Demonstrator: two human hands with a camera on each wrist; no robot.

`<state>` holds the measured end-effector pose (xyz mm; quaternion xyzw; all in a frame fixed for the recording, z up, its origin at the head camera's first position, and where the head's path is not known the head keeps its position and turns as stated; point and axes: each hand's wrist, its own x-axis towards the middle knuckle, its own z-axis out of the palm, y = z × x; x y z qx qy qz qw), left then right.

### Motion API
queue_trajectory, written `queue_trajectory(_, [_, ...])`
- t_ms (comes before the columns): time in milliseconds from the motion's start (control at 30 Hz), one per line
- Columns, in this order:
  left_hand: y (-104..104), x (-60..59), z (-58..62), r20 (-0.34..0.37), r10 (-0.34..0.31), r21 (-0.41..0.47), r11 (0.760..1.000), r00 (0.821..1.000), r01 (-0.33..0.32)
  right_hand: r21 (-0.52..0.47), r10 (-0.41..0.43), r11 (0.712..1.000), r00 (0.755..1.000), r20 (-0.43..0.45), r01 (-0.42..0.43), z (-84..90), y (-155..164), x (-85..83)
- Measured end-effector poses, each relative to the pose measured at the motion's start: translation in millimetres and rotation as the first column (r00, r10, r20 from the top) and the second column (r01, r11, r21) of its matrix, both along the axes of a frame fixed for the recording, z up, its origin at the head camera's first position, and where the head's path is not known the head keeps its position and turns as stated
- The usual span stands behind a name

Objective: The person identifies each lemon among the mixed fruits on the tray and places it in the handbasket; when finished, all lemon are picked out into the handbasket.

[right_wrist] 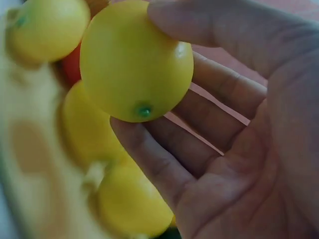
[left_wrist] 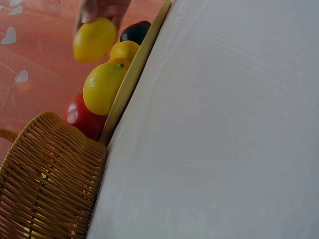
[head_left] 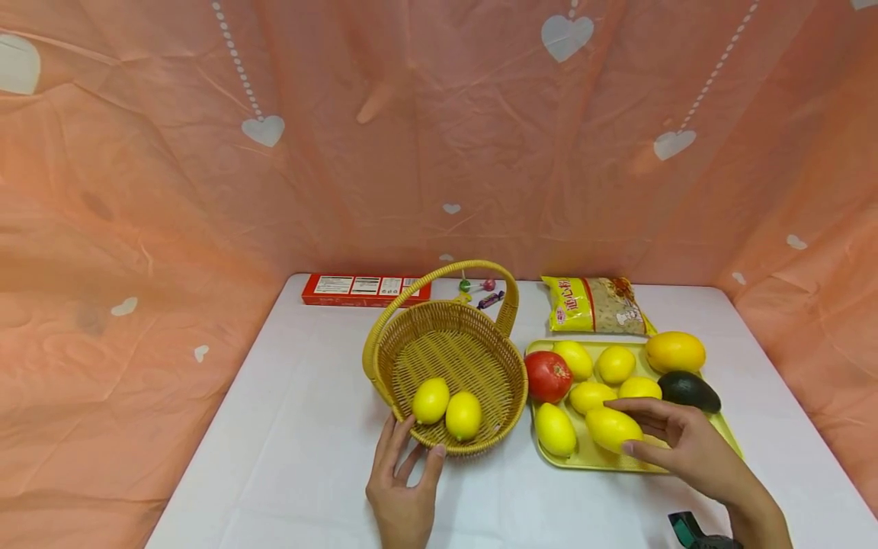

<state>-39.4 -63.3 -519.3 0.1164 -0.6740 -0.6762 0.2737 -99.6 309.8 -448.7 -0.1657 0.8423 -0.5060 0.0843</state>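
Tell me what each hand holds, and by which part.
The right hand pinches a lemon over the tray, thumb and fingers on opposite sides of its body. The left hand holds nothing; its fingers rest against the basket rim.

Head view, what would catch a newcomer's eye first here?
Probably the right hand pinching a yellow lemon over the yellow tray of fruit at the right. Next, the wicker basket at the middle, two lemons inside, with the left hand touching its near rim.
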Motion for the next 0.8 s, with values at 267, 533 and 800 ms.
queue_trajectory(267, [-0.4, -0.1, -0.5, 0.004, -0.002, 0.009, 1.0, 1.0, 0.002, -0.05, 0.145, 0.987, 0.98, -0.138, -0.153, 25.1, -40.0, -28.1])
queue_trajectory(533, [0.2, 0.0, 2.0, -0.002, 0.002, 0.006, 1.0, 1.0, -0.002, -0.076, 0.344, 0.933, 0.933, -0.109, -0.353, 32.3, -88.3, -58.9])
queue_trajectory(800, [-0.3, -0.1, 1.4, 0.004, 0.001, 0.009, 1.0, 1.0, -0.001, 0.122, 0.407, 0.91, 0.909, -0.089, -0.396, 34.4, -125.5, -71.3])
